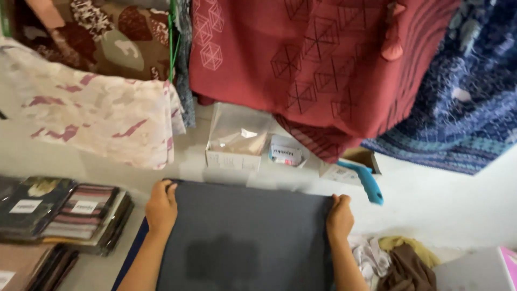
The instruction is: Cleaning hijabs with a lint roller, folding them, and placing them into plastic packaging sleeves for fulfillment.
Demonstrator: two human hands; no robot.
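Head view, looking down over a pale tabletop [458,205].

- Grey cloth [242,237]: a flat, dark grey rectangle lying on the tabletop at its near edge, centre. A darker patch shows in its middle. A strip of blue shows under its left edge.
- Left hand [161,207]: grip clenched on the far left corner of the grey cloth, fingers curled over the edge.
- Right hand [340,217]: grip clenched on the far right corner of the same cloth, fingers folded over the edge. Both forearms run along the cloth's sides.
- Just beyond the cloth's far edge: a clear box [237,137] with a white base, a small white packet [286,152] beside it, and a cardboard box [350,166] further right.
- A blue handle [366,182] lies near the right hand, apart from it, angled toward the far right.
- Left edge of the tabletop: stacks of wrapped, folded fabrics [64,213] with white labels.
- Near right: a heap of loose cloths [401,261], white, yellow and brown, just beside the right forearm.
- Hanging above the far edge: a red patterned fabric [318,64], a blue patterned fabric [463,102], a pale pink-marked fabric [91,113].
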